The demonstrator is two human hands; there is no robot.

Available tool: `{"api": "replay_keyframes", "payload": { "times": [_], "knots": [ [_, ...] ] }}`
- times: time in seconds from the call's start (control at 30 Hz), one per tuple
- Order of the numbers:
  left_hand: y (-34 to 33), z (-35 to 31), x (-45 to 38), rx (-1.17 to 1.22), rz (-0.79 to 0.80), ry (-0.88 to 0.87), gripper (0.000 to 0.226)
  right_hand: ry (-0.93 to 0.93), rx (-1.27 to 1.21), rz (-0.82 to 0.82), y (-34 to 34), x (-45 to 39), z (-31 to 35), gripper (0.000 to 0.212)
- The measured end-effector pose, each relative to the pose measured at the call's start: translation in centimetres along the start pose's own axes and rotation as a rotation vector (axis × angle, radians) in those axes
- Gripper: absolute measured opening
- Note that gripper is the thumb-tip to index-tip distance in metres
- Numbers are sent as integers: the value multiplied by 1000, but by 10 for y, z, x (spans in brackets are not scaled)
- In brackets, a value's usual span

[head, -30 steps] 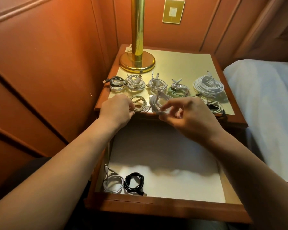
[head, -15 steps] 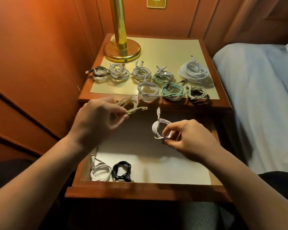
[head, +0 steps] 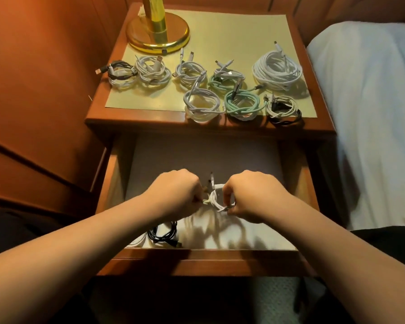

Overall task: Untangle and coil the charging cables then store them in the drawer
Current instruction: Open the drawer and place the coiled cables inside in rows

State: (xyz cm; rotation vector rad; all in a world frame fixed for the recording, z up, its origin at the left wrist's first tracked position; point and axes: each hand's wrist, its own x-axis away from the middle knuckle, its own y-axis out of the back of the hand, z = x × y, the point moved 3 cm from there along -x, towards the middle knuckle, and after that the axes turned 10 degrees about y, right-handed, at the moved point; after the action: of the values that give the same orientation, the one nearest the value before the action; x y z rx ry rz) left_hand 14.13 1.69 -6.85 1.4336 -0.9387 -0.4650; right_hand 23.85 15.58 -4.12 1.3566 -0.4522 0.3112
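Both hands reach knuckles-up into the drawer; left pinches a beige coil; right grips a white coil, plug pointing up and away.

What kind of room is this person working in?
Most likely a bedroom, perhaps a hotel room: a wooden nightstand with an open drawer, a brass lamp base on top, and a white-sheeted bed right beside it.

No lettering, label, brand or number can be read anywhere in this view. The cables, the lamp base and the drawer bear no legible marking.
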Motion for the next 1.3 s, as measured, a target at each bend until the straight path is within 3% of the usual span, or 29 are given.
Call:
{"api": "replay_keyframes", "payload": {
  "times": [0.13, 0.33, 0.57, 0.77, 0.87, 1.0, 1.07, 1.3],
  "knots": [
    [-19, -4, -4, -50, 176, -62, 14, 66, 49, 110, -18, -12, 9, 11],
    [-28, -7, -6, 58, 405, -149, 20, 93, 44, 279, -29, -17, 8, 19],
    [-46, -15, 2, 15, 481, -196, 22, 91, 17, 375, -32, -19, 6, 21],
    [-49, -6, 3, 82, 657, -176, 30, 70, -46, 425, -40, -22, 6, 29],
    [-36, -1, -5, 114, 575, -145, 32, 31, -83, 476, -30, -24, -7, 19],
    [-30, 10, -20, -18, 194, -86, 19, -13, -50, 317, -23, -27, -24, 25],
    [-32, 10, -19, 56, 204, -90, 13, -14, -71, 330, -26, -27, -25, 31],
    [-41, -1, -10, 9, 375, -183, 30, 44, -96, 400, -40, -31, -19, 31]
  ]
}}
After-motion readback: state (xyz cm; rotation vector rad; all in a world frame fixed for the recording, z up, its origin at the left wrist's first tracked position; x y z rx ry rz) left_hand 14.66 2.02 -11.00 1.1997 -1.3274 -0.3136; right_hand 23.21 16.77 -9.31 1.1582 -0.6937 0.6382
